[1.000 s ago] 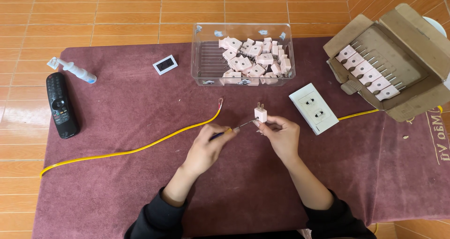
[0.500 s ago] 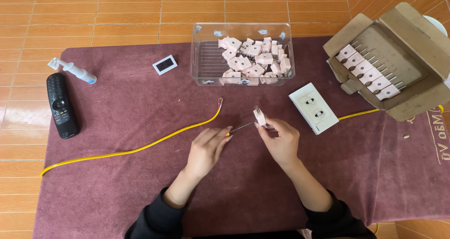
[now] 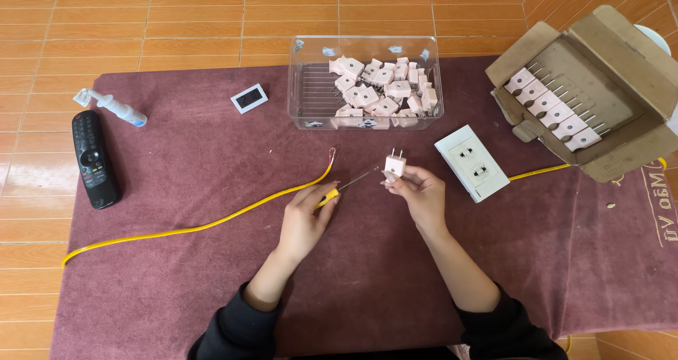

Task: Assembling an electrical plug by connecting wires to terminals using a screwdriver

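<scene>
One plug in hand, a heap waiting in the clear bin (image 3: 304,85).
The right hand (image 3: 420,194) pinches a pink plug (image 3: 395,165) prongs-up above the mat; the left hand (image 3: 305,219) grips a yellow-handled screwdriver (image 3: 344,187), tip just short of it, with finished-looking ones rowed in the cardboard box (image 3: 621,56).

Everything sits on the mat (image 3: 176,275). Bin of plugs (image 3: 365,83) is dead center at the back; remote (image 3: 93,159) far left of it, cardboard box (image 3: 593,92) right, wall socket (image 3: 472,162) just front-right, cable (image 3: 212,222) front-left.
</scene>
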